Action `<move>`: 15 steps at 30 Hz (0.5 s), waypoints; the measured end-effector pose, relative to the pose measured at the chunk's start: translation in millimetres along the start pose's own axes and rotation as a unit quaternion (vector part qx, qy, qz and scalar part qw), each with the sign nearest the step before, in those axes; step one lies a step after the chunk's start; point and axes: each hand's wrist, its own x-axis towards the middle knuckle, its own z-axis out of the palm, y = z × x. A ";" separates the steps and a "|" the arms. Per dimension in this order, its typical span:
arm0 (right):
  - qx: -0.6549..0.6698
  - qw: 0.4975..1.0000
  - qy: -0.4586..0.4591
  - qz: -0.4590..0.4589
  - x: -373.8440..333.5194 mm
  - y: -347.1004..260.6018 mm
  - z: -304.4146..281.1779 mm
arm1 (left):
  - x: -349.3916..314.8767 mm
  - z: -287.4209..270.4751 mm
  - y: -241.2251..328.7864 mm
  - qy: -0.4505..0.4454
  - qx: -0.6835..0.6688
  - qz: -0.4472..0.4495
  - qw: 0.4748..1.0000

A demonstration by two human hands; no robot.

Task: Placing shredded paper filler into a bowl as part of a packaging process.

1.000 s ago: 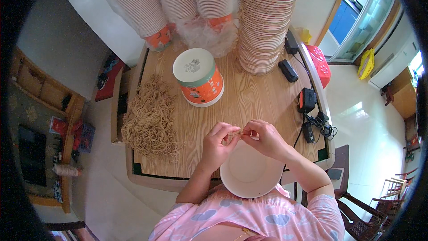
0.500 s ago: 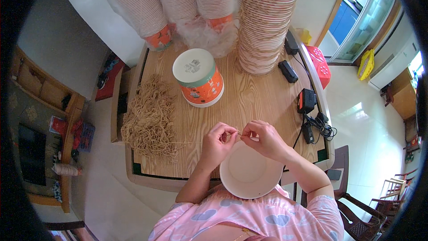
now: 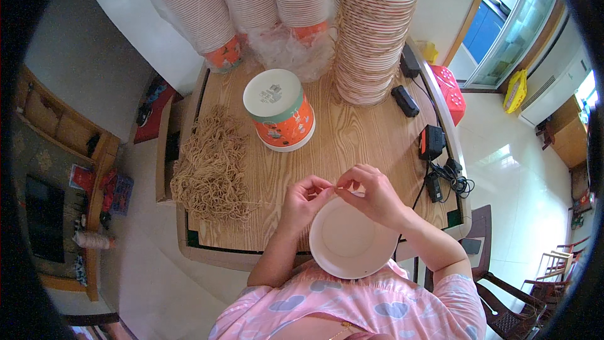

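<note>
A white round paper bucket rests against my lap at the table's near edge, its open mouth facing up. Just over its far rim, my left hand and my right hand meet fingertip to fingertip. Both pinch a thin tan cord, mostly hidden by the fingers. A tangled heap of tan cords lies on the table to the left. Beyond my hands stands an upside-down orange and green paper bucket with a white base, apparently over another rim.
Tall nested bucket stacks stand at the back; the right one has tan cords hanging along it. Crumpled clear plastic lies beside it. Black adapters, including one with an orange part, and cables line the table's right edge.
My fingertips have drawn together over the bucket's rim, so less of the cord shows between them. The bucket has barely shifted.
</note>
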 end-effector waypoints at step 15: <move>-0.027 0.999 -0.030 -0.004 0.9 8.8 1.6 | -0.5 -0.4 -0.6 -0.009 -0.026 -0.034 0.999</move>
